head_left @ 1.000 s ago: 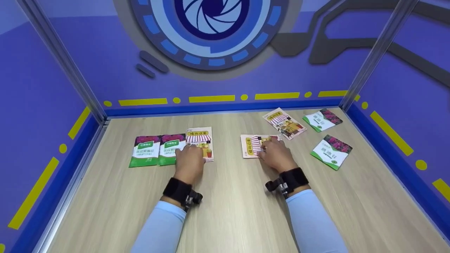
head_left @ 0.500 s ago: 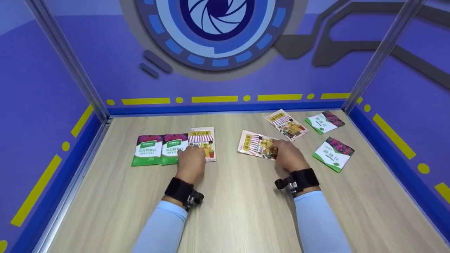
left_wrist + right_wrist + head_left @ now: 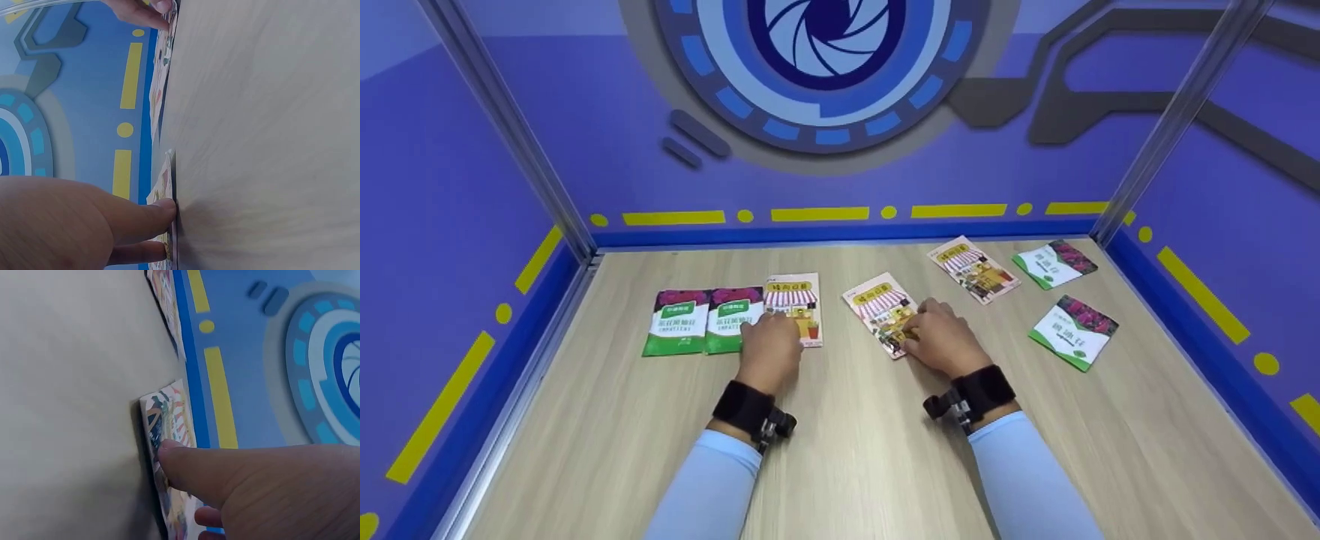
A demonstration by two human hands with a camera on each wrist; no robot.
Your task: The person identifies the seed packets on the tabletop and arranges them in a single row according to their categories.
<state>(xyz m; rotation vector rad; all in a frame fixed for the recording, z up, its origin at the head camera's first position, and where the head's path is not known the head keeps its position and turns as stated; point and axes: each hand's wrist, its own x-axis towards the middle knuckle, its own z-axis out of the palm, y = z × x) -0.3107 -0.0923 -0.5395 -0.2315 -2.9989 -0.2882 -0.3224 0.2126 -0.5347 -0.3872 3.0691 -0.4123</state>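
Observation:
My left hand [image 3: 771,351] rests on a pink packet [image 3: 793,289] with a striped awning picture, probably a seed packet. In the left wrist view, its thumb [image 3: 163,209] and a finger touch the packet's face. That packet stands upright in line beside two green-and-white flower packets [image 3: 675,322]. To the right, my right hand [image 3: 949,339] holds the lower right part of a matching pink seed packet [image 3: 877,300], which lies slanted on the table. Its thumb [image 3: 174,461] lies on the packet's printed face in the right wrist view; the other fingertips are partly hidden.
A third pink packet [image 3: 973,268] lies slanted at the back right. Beside it are two turned green-and-white packets [image 3: 1054,264], one behind the other. Purple-blue panels [image 3: 570,135] wall the wooden table [image 3: 840,450] at the back and sides.
My right hand has turned its pink packet from lying sideways to nearly upright, shifting it slightly left. The left hand stays on its packet.

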